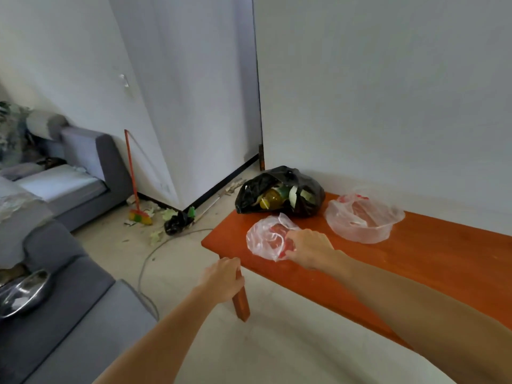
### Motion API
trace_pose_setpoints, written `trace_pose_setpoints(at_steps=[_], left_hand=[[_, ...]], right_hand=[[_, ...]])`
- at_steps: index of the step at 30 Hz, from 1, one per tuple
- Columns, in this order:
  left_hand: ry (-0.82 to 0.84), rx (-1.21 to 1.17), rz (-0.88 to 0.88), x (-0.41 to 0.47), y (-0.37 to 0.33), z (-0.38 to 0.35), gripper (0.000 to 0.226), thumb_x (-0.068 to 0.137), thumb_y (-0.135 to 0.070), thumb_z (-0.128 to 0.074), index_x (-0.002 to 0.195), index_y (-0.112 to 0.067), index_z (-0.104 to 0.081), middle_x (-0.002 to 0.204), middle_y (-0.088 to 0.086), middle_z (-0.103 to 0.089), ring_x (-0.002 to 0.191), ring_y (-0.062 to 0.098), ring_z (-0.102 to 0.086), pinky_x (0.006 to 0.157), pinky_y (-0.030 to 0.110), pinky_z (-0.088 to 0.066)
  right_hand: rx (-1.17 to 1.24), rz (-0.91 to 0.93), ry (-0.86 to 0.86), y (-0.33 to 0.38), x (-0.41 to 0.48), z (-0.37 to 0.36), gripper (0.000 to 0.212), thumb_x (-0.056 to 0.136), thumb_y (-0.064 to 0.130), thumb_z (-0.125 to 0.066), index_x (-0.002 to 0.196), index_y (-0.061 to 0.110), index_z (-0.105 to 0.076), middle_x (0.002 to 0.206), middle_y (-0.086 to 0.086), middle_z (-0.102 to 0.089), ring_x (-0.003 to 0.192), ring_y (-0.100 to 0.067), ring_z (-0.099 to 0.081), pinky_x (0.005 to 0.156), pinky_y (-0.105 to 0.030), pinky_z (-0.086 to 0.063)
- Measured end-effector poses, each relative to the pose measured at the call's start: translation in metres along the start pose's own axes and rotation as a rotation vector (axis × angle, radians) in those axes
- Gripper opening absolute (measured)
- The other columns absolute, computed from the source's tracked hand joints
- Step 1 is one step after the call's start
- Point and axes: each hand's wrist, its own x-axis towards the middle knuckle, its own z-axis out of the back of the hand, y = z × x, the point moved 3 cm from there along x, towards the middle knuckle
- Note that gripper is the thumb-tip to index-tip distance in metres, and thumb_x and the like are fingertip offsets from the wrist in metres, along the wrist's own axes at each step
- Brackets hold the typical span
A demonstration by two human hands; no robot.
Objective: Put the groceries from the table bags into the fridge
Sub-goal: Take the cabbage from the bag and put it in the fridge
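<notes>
Your right grip [310, 249] is reaching over the near left end of the counter [415, 261] and is clamping on the small clear bag [264, 239], fingers curling into the crumpled plastic at its right side. Something red is showing through the film, too blurred to name. The bag is sitting flat on the counter, close to the corner.

Your left grip [223, 278] is hanging lower, off the counter's edge, right in front of the top of the counter leg [241, 303]. You're showing the back of it with the fingers curling under; I cannot tell whether they're closing on the leg or on nothing.

Just behind the small bag, the black bag [302, 200] is slumping against the wall with its mouth gaping toward you, and a yellow-green bottle [271, 199] and pale leafy pieces are showing inside. To its right, a larger clear bag [363, 220] is lying open on the counter, reddish contents faintly visible, well apart from your hand.

Off to the left, an orange-handled broom [133, 178] is leaning on the wall above scattered scraps and a small dark bag [177, 223] on the floor. A grey sofa [83, 314] is filling the lower left, and a metal bowl [23, 293] is resting on it.
</notes>
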Motion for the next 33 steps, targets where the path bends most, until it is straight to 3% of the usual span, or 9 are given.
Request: trace_pose_setpoints(at_steps=[2, 5, 7, 10, 13, 19, 24, 29, 33], left_hand=[[0.014, 0.019, -0.034, 0.038, 0.017, 0.009, 0.018, 0.094, -0.035, -0.052, 0.106, -0.023, -0.056, 0.101, -0.004, -0.058, 0.087, 0.012, -0.057, 0.071, 0.024, -0.047], [0.018, 0.067, -0.094, 0.094, 0.033, 0.026, 0.021, 0.095, -0.037, -0.051, 0.109, -0.023, -0.055, 0.101, -0.004, -0.057, 0.088, 0.012, -0.056, 0.076, 0.027, -0.05], [0.005, 0.07, -0.126, 0.131, 0.038, 0.034, 0.021, 0.095, -0.037, -0.05, 0.108, -0.023, -0.056, 0.097, -0.005, -0.056, 0.087, 0.013, -0.057, 0.076, 0.028, -0.051], [-0.019, 0.042, -0.168, 0.184, 0.039, 0.035, 0.02, 0.094, -0.036, -0.049, 0.108, -0.023, -0.056, 0.099, -0.005, -0.057, 0.088, 0.014, -0.058, 0.078, 0.03, -0.052], [-0.017, 0.027, -0.205, 0.239, 0.036, 0.031, 0.019, 0.093, -0.035, -0.05, 0.107, -0.024, -0.055, 0.102, -0.004, -0.058, 0.088, 0.014, -0.058, 0.079, 0.032, -0.052], [0.033, 0.086, -0.203, 0.353, 0.028, 0.027, 0.027, 0.092, -0.035, -0.046, 0.115, -0.023, -0.055, 0.11, 0.0, -0.058, 0.097, 0.023, -0.06, 0.08, 0.036, -0.05], [0.109, 0.231, -0.325, 0.439, -0.01, 0.018, 0.039, 0.095, -0.034, -0.045, 0.131, -0.02, -0.047, 0.124, 0.005, -0.052, 0.113, 0.028, -0.054, 0.088, 0.04, -0.045], [0.142, 0.238, -0.437, 0.514, -0.057, -0.008, 0.066, 0.094, -0.033, -0.049, 0.151, -0.022, -0.018, 0.139, 0.009, -0.041, 0.126, 0.031, -0.043, 0.1, 0.042, -0.039], [0.065, 0.261, -0.512, 0.571, -0.087, -0.014, 0.074, 0.095, -0.034, -0.047, 0.154, -0.022, -0.003, 0.144, 0.011, -0.035, 0.13, 0.032, -0.037, 0.102, 0.042, -0.037]], right_hand=[[-0.004, -0.025, -0.002, 0.001, 0.037, -0.001, 0.04, 0.089, 0.044, -0.055, 0.125, 0.027, -0.058, 0.125, -0.004, -0.06, 0.088, -0.023, -0.065, 0.068, -0.031, -0.044], [-0.028, -0.063, -0.046, -0.003, 0.088, 0.0, 0.042, 0.093, 0.049, -0.047, 0.127, 0.026, -0.055, 0.084, 0.005, -0.054, 0.073, -0.017, -0.059, 0.057, -0.029, -0.038], [-0.041, -0.057, -0.072, -0.006, 0.119, 0.005, 0.028, 0.093, 0.041, -0.047, 0.112, 0.023, -0.057, 0.091, 0.006, -0.054, 0.084, -0.021, -0.062, 0.06, -0.031, -0.039], [-0.055, -0.015, -0.12, -0.015, 0.162, 0.01, 0.032, 0.093, 0.033, -0.048, 0.121, 0.02, -0.056, 0.111, -0.002, -0.057, 0.099, -0.025, -0.058, 0.07, -0.034, -0.043], [-0.101, 0.023, -0.136, -0.031, 0.211, 0.005, 0.031, 0.092, 0.031, -0.048, 0.118, 0.017, -0.058, 0.111, -0.004, -0.057, 0.1, -0.025, -0.056, 0.076, -0.035, -0.045], [-0.224, -0.032, 0.163, -0.096, 0.307, -0.032, 0.013, 0.089, 0.012, -0.048, 0.095, 0.01, -0.06, 0.098, -0.01, -0.061, 0.095, -0.033, -0.062, 0.063, -0.035, -0.038], [-0.333, -0.215, 0.21, -0.182, 0.355, -0.049, 0.04, 0.091, 0.016, -0.05, 0.13, 0.005, -0.047, 0.125, -0.019, -0.055, 0.113, -0.036, -0.055, 0.087, -0.041, -0.047], [-0.122, -0.34, 0.241, -0.255, 0.392, -0.067, 0.058, 0.093, 0.016, -0.05, 0.145, 0.015, -0.025, 0.141, -0.024, -0.033, 0.121, -0.043, -0.043, 0.093, -0.051, -0.041], [0.031, -0.346, 0.137, -0.292, 0.418, -0.073, 0.052, 0.099, 0.029, -0.041, 0.147, 0.02, -0.023, 0.139, -0.017, -0.038, 0.117, -0.039, -0.047, 0.09, -0.048, -0.041]])
